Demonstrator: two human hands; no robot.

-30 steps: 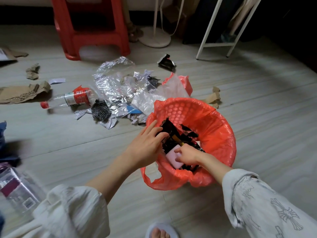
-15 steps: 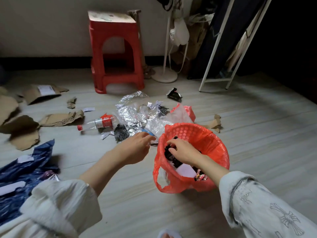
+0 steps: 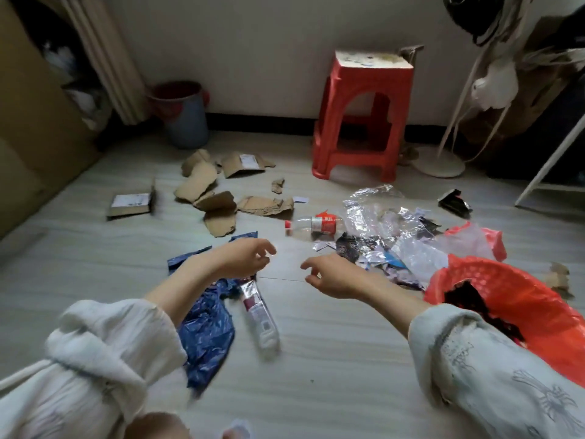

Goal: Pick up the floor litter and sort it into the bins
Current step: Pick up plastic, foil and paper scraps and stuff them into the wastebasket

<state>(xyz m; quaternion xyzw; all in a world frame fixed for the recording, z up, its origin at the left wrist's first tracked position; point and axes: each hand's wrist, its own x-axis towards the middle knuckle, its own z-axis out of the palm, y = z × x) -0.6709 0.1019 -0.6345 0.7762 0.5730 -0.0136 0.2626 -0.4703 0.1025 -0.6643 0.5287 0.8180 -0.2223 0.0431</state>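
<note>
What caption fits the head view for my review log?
Both hands, left hand and right hand, hover empty over the floor between a blue bag and the red-lined bin.

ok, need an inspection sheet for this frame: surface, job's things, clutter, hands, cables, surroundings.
Surface: pale plank floor, litter strewn across it.
Job's things: red-lined basket at right holding dark scraps; blue bin by the wall; torn cardboard pieces; red-label bottle lying flat; second bottle lying flat near the blue foil bag; clear plastic film.
Clutter: small flat box; black wrapper.
Hands: left hand and right hand both over the floor, fingers loosely curled, holding nothing.
Cables: nothing seen.
Surroundings: red stool, white fan stand, white wall.
</note>
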